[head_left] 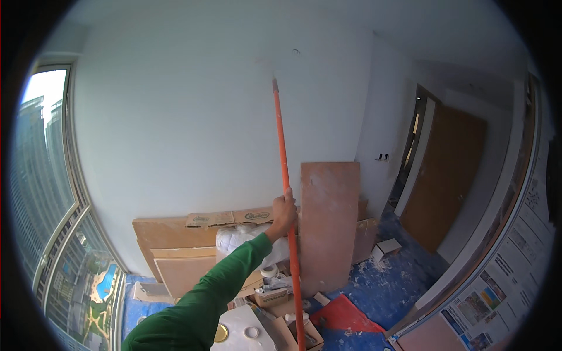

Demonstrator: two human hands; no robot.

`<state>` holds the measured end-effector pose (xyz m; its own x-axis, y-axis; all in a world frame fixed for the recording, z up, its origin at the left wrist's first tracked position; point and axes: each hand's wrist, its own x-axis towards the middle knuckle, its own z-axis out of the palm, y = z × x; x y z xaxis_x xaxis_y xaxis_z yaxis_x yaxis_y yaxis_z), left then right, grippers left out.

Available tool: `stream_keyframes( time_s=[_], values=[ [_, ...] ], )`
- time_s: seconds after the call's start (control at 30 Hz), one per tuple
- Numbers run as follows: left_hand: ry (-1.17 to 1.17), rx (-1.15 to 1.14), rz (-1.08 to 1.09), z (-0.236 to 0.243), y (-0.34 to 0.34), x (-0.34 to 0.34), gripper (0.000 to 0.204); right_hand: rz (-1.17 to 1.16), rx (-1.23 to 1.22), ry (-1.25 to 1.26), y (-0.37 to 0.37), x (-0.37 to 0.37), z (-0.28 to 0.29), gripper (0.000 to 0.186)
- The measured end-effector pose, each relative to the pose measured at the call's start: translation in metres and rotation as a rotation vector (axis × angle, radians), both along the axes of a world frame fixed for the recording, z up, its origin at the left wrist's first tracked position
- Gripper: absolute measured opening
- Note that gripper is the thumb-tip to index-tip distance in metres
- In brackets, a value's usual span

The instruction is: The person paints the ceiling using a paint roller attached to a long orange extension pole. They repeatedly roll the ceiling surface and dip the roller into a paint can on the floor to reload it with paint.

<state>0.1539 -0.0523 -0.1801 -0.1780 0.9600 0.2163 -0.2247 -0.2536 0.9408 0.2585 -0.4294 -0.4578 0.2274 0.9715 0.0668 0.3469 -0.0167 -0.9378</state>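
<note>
My left hand [284, 212], at the end of a green sleeve, is wrapped round a long orange pole [281, 140]. The pole stands nearly upright and leans slightly left toward its top. Its dark upper tip [275, 85] is in front of the pale wall [175, 117]; whatever is fixed beyond it is too faint to make out. Below the hand the pole runs down past the lower edge of the picture. My right hand is out of view.
Brown boards [329, 228] lean on the wall, beside a plastic-wrapped bundle [234, 241]. Below lie a white container [249, 327], open boxes and a red sheet [345, 316] on blue floor covering [404, 286]. A window [50, 152] is left, a wooden door [448, 175] right.
</note>
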Motion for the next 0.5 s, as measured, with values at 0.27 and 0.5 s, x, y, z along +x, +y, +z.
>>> stream_keyframes(
  time_s=[0.27,0.5],
  values=[
    [-0.017,-0.118,-0.024,-0.029,0.042,0.010,0.049,0.022,0.032,0.075,0.048,0.011,0.079,0.031],
    [-0.040,-0.047,-0.086,0.038,0.082,0.010,0.051,0.092,-0.134,0.163,0.002,0.038,0.089,0.031]
  ],
)
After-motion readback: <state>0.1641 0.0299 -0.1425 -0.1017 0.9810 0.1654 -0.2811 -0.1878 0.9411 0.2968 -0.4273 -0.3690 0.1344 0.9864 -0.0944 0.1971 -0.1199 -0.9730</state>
